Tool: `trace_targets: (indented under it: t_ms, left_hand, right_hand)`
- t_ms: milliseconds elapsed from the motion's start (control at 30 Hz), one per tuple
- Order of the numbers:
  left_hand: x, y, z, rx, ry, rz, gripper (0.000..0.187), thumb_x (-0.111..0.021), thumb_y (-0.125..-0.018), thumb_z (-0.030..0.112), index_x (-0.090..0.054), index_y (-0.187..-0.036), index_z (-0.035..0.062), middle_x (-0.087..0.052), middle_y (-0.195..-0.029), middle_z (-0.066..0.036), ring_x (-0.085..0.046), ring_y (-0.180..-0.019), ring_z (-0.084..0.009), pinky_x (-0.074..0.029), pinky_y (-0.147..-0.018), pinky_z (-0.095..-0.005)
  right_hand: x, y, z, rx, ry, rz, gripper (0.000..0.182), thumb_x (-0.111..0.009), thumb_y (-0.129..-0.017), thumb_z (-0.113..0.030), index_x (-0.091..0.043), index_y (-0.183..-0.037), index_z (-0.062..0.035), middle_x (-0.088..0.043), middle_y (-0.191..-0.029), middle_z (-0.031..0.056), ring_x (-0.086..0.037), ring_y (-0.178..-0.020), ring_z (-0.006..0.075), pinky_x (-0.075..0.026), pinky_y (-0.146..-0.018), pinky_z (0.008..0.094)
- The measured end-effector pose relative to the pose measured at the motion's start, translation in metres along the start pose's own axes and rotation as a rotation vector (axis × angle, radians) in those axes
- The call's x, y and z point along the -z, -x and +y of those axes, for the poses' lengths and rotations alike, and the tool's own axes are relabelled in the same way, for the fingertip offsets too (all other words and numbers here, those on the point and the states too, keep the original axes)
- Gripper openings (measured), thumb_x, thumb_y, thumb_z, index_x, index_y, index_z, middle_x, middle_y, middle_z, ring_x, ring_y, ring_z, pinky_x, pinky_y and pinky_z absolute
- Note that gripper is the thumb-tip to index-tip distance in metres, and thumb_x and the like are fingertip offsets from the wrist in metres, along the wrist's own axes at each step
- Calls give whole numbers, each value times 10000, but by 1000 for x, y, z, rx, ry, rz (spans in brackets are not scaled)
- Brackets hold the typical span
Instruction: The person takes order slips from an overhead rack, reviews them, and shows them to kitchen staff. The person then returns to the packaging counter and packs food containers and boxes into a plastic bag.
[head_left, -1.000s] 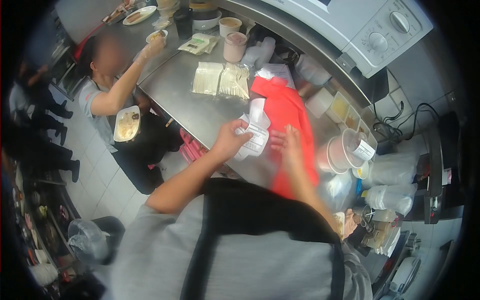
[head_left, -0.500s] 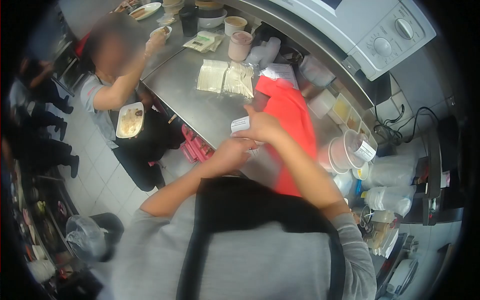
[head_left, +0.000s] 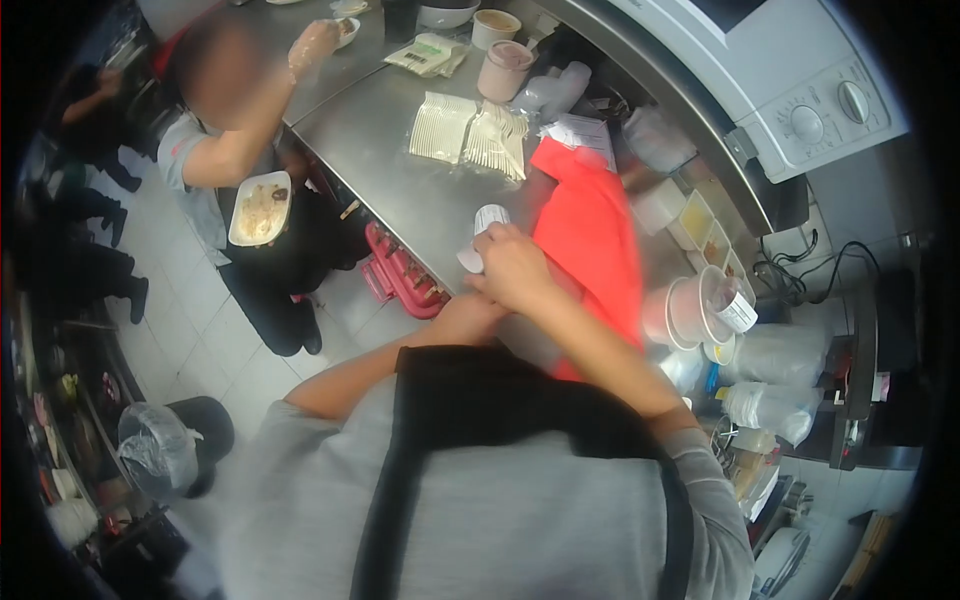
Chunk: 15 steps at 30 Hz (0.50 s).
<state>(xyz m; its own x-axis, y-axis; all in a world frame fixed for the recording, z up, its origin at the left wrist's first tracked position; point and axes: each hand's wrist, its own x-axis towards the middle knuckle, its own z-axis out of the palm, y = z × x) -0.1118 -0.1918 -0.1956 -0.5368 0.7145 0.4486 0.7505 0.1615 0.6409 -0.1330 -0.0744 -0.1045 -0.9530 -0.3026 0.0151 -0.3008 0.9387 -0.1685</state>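
A white strip of printed labels [head_left: 490,219] curls over the front of the steel counter. My right hand [head_left: 515,268] is closed on it, with the fingers wrapped round its lower part. Just below, close against my right hand, is my left hand [head_left: 468,318]; its fingers are mostly hidden, so what they hold does not show. Right beside my right hand lies a bright red cloth [head_left: 592,240]. Beyond the labels, bundles of cream-coloured packets [head_left: 468,132] rest in clear plastic on the steel counter [head_left: 385,170].
At the left a co-worker [head_left: 225,150] holds a tray of food [head_left: 260,210]. A tub of pink food [head_left: 504,70] stands at the back. Stacked containers [head_left: 690,310] and a white appliance [head_left: 800,90] are at the right. A lined bin [head_left: 165,455] stands on the floor.
The label strip now stands more upright above my right hand, whose fingers have closed round it. My left hand has moved lower, in close under the right. The view has shifted slightly.
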Motion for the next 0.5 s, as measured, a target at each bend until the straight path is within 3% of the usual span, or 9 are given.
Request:
trace_targets:
  t_ms: [100, 133, 233, 433, 500]
  left_hand:
    - [-16, -8, -6, -94, 89, 178, 325, -561, -720, 14, -574, -1039, 75, -597, -887, -165, -616, -741, -319, -512, -618, -388]
    - [-18, -4, -7, -56, 83, 100, 319, -557, -722, 10, -577, -1034, 71, -596, -894, -163, -616, -752, -317, -512, -623, -384]
    - [11, -2, 12, 34, 69, -81, 298, -549, -733, -3, -585, -1021, 64, -594, -914, -158, -615, -786, -309, -513, -640, -372]
    - [18, 7, 17, 171, 132, -116, 374, -586, -755, -32, -560, -1111, 78, -596, -1019, -150, -609, -890, -312, -509, -748, -357]
    - [28, 4, 27, 197, 265, -26, 430, -596, -761, -47, -535, -1166, 84, -593, -1065, -148, -604, -937, -307, -499, -796, -352]
  right_hand:
    - [1, -12, -12, 112, 178, -202, 282, -617, -746, -194, -614, -982, -39, -549, -1037, 129, -510, -1026, 276, -423, -854, 371]
    - [-1, -15, -14, 152, 272, -268, 281, -597, -753, -178, -610, -1005, -55, -542, -1057, 131, -505, -1033, 270, -414, -862, 377]
    - [7, -16, -4, 165, 365, -228, 304, -564, -750, -143, -601, -1051, -119, -497, -1140, 114, -487, -1052, 262, -375, -887, 408]
    - [-10, -33, 22, 508, 312, 172, 376, -579, -752, -155, -569, -1127, -184, -451, -1218, 79, -445, -1112, 279, -347, -905, 434]
    - [-14, -44, 20, 293, 330, 96, 378, -605, -749, -165, -565, -1125, -175, -502, -1147, 91, -487, -1065, 285, -375, -883, 438]
